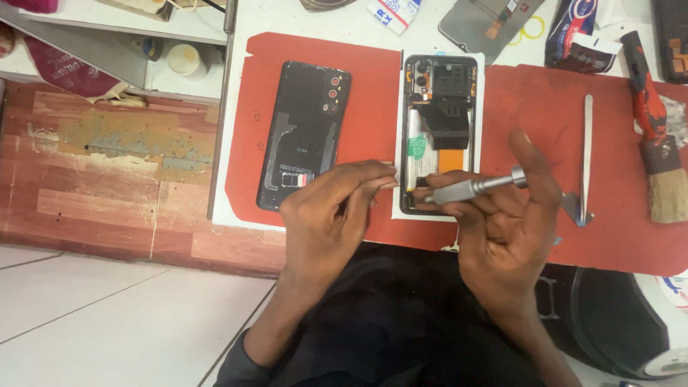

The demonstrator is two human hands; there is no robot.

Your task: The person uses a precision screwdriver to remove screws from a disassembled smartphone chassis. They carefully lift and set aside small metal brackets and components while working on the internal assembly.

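Right at the near edge of the desk (358, 29), on a red mat (373, 122), lies an opened phone (438, 107) with its back removed. Its dark frame shows a camera block and black shield at the far end, a black flex below that, then a green sticker, an orange strip and a pale battery face. The near end of the phone is hidden behind fingers, so its lower parts cannot be made out.

The right hand (502, 229) pinches a slim metal screwdriver (473, 186) between thumb and fingers, shaft lying sideways, tip pointing left over the phone's near end; the tip itself is covered. The left hand (330, 215) is curled, its fingertips pressed together at the phone's left near corner; whether they pinch anything is unclear.

Left of the phone, on the mat, rests the black back cover (304, 132), inner side up. Right of it lie metal tweezers (584, 165), then a brush (656, 150) with a red handle near the right edge. Items along the far edge are cut off by the frame.
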